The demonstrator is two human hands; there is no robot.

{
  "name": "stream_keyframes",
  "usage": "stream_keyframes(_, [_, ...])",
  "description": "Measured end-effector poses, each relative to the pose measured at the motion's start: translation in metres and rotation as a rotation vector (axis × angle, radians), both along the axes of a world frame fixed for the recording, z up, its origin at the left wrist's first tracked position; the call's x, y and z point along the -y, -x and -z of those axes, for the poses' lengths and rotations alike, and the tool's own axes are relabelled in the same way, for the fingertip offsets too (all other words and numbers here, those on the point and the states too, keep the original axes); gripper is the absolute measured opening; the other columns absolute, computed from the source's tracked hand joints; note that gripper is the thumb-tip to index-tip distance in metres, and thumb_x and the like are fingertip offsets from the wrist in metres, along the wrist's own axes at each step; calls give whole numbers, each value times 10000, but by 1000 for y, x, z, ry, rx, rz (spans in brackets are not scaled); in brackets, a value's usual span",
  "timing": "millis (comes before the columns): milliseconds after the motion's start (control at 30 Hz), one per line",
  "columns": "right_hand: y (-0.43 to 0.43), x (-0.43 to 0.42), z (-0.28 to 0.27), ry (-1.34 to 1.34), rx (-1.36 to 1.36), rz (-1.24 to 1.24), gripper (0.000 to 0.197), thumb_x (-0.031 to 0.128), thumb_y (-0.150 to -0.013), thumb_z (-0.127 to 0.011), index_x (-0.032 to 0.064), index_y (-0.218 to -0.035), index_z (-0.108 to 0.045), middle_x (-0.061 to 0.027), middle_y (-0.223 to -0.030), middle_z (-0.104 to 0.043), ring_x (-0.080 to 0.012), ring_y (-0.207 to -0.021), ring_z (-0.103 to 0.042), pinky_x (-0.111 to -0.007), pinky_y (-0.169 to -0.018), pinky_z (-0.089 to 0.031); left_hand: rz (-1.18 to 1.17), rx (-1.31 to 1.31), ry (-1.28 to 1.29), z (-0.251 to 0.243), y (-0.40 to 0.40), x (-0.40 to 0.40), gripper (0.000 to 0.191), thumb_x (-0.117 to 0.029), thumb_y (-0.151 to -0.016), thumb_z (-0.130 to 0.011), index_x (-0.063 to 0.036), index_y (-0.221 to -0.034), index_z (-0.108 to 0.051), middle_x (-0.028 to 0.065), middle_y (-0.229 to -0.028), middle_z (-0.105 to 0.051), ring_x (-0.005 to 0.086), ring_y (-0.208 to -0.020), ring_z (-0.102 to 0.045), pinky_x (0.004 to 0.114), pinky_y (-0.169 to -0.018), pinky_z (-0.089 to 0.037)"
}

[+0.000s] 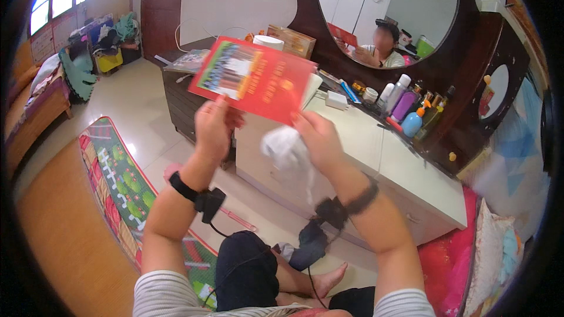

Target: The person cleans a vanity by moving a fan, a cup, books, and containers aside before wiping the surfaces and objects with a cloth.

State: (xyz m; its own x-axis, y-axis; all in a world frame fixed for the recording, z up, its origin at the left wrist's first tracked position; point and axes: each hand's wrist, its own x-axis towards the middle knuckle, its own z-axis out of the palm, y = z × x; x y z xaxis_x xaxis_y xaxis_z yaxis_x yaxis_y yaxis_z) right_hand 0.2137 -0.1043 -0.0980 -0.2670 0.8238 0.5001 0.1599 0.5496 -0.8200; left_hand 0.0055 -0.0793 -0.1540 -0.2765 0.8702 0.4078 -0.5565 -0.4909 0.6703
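Note:
A red card folder with a printed group photo and gold writing is held up in front of me. My left hand pinches its lower left edge. At its lower right corner, my right hand grips it between thumb and fingers. A crumpled white cloth, blurred, hangs below the folder from my right hand. Both wrists wear black straps with small devices and cables.
The white dresser top carries a blue pump bottle, a purple bottle and a small white box. Behind is a round mirror. A cardboard box stands on a dark cabinet. A patterned mat lies left.

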Motion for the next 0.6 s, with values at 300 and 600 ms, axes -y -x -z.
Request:
stream_keyframes(300, [167, -179, 38, 301, -62, -141, 267, 225, -930, -511, -17, -921, -624, -16, -809, -604, -94, -732, -515, -261, -666, -430, -238, -140, 294, -4, 150, -111, 230, -263, -942, -473, -64, -860, -554, 46, -720, -607, 125, -584, -568, 259, -539, -470])
stream_keyframes(600, [133, -174, 50, 370, -308, -308, 254, 200, -941, -471, -14, -1023, -581, -42, -912, -608, -127, -816, -561, -260, -762, -455, -156, -322, 590, 11, 186, -181, 334, -377, -925, -505, -112, -721, -513, -26, -561, -487, 79, -423, -439, 206, -369, -328])
